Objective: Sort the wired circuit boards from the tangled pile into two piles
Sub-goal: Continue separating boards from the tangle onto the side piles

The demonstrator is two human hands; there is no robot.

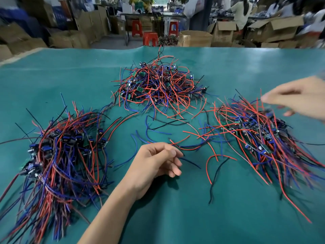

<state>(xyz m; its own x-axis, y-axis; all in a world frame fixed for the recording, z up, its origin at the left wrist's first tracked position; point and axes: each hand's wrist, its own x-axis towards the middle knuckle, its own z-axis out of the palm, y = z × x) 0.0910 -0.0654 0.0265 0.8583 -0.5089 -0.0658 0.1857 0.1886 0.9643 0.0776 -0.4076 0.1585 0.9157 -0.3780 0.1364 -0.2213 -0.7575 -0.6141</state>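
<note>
A tangled pile of small circuit boards with red, blue and black wires lies at the middle back of the green table. One sorted pile lies at the left, another sorted pile at the right. My left hand hovers low over the middle of the table with its fingers loosely curled. A dark blue wire runs out from beside its fingertips, and I see no grip on it. My right hand is blurred above the right pile, fingers stretched out and holding nothing.
Loose red, blue and black wires trail across the table between the three piles. Beyond the far table edge stand cardboard boxes, red stools and people at other benches.
</note>
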